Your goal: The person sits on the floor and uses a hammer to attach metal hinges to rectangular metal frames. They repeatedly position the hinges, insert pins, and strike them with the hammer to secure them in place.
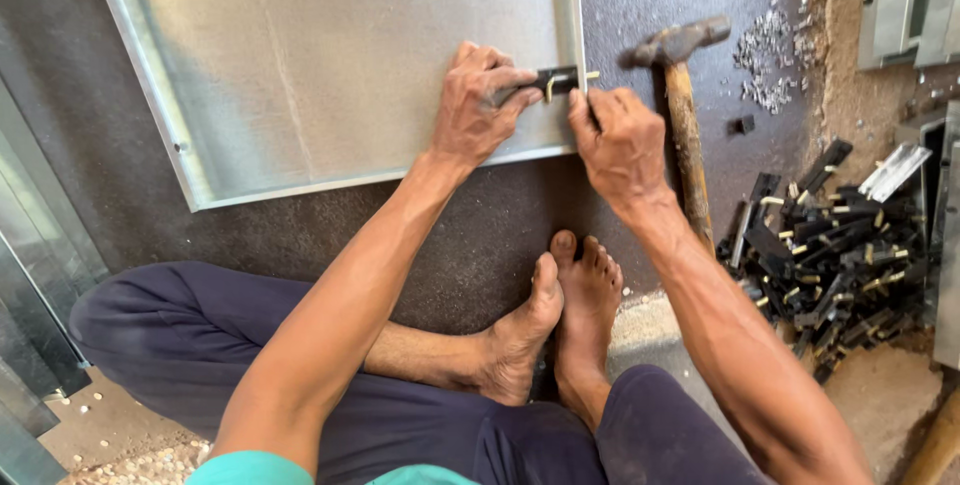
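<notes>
A large galvanised sheet-metal panel (320,55) with folded rims lies flat on the dark floor in front of me. My left hand (475,105) rests on its near right corner and pinches a small black latch piece (556,83) with a brass pin against the rim. My right hand (618,140) sits just right of the panel's edge, its fingertips closed on the same latch piece. A hammer (683,115) with a wooden handle lies on the floor right beside my right hand, its steel head pointing away.
A heap of black latch pieces (830,255) with brass pins lies at the right. Small silvery rivets (765,60) are scattered beyond the hammer. Metal channels (905,0) are stacked at the top right, more sheet metal (30,275) at the left. My bare feet (560,315) are below the panel.
</notes>
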